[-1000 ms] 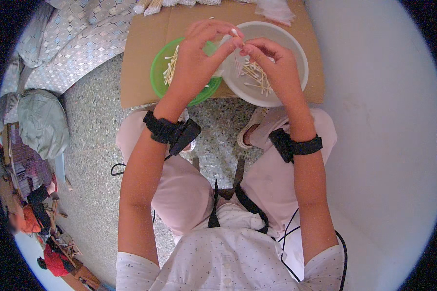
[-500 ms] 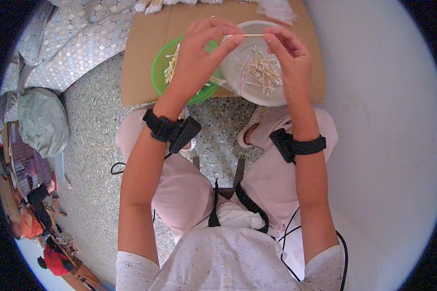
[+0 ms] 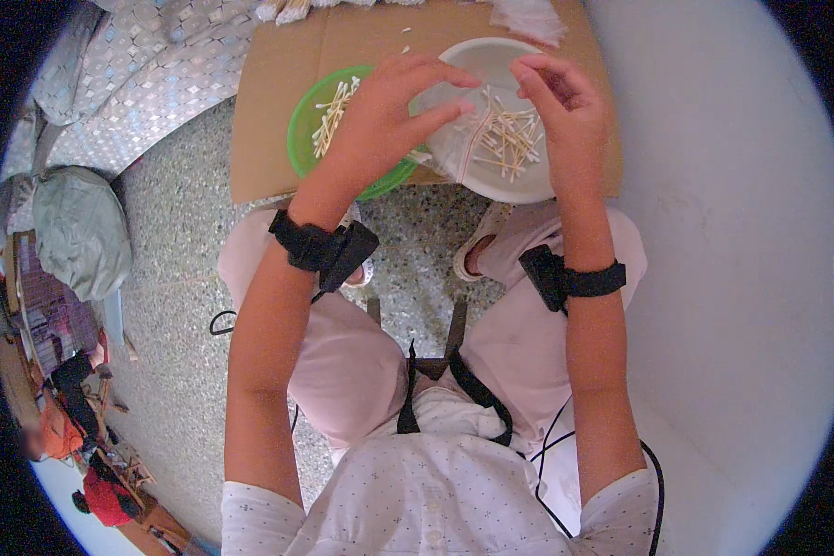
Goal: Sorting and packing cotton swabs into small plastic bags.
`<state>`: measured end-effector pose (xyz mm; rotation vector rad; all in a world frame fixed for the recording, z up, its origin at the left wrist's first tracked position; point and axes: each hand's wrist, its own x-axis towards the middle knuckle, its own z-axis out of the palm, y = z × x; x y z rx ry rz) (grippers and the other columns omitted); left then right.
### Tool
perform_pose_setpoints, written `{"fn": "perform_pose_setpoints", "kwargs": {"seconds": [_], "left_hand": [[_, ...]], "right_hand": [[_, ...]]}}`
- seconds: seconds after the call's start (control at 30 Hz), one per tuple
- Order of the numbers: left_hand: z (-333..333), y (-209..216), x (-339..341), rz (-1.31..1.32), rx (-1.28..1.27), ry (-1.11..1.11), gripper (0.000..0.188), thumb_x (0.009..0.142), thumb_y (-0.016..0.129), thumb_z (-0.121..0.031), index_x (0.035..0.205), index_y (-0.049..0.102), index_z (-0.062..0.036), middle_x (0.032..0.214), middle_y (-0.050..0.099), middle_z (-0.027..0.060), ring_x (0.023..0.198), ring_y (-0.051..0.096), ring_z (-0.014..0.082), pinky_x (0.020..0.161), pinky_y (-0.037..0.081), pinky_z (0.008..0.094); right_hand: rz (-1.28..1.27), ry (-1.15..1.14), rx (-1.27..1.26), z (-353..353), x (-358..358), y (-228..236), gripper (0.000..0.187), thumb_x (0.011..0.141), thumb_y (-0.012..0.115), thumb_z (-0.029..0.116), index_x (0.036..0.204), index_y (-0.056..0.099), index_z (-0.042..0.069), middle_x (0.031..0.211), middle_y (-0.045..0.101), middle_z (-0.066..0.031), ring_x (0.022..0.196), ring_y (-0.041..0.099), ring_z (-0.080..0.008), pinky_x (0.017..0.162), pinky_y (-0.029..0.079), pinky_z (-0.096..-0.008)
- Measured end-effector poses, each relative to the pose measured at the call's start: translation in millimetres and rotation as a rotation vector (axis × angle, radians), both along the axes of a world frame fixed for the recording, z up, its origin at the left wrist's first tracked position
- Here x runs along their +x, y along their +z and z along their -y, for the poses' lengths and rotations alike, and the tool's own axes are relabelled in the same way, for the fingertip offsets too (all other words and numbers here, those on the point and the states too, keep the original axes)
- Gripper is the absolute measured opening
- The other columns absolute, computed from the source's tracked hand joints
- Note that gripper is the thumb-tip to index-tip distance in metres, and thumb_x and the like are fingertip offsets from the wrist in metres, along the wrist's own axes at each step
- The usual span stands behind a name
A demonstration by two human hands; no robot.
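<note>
Find the loose cotton swabs [image 3: 508, 141] heaped in the white bowl [image 3: 487, 57], bodyward of the fingertips of both the left hand [image 3: 389, 107] and the right hand [image 3: 576, 120], seemingly a little nearer the right, with long axes crossing every way. Note a wide gap between thumb and forefinger on the left, beside the clear zip bag [image 3: 454, 148], and a narrow pinch on the right, possibly empty, but cannot tell. Can read no brand, label or writing.
</note>
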<state>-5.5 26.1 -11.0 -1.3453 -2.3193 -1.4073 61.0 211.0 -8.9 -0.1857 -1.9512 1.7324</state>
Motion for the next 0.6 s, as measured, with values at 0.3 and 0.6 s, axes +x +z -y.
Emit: {"fn": "perform_pose_setpoints", "kwargs": {"seconds": [0.3, 0.6], "left_hand": [[8.5, 3.1, -8.9, 0.138, -0.013, 0.137, 0.020, 0.086, 0.061, -0.021, 0.096, 0.065, -0.0048, 0.094, 0.065, 0.0117, 0.093, 0.059, 0.0299, 0.083, 0.045, 0.0360], [35.0, -11.7, -39.8, -0.167, -0.171, 0.330, 0.020, 0.085, 0.058, -0.014, 0.103, 0.065, -0.0073, 0.100, 0.065, 0.0115, 0.095, 0.059, 0.0307, 0.086, 0.046, 0.0377]], "right_hand": [[0.232, 0.059, 0.211, -5.1, -3.2, -6.2, 0.022, 0.085, 0.065, 0.025, 0.090, 0.069, 0.004, 0.078, 0.067, -0.0032, 0.068, 0.060, -0.0099, 0.065, 0.048, -0.0245], [0.332, -0.020, 0.574, -4.5, -9.1, -24.6, 0.026, 0.081, 0.066, 0.033, 0.088, 0.069, 0.008, 0.083, 0.067, -0.0117, 0.073, 0.064, -0.0262, 0.070, 0.050, -0.0368]]}}
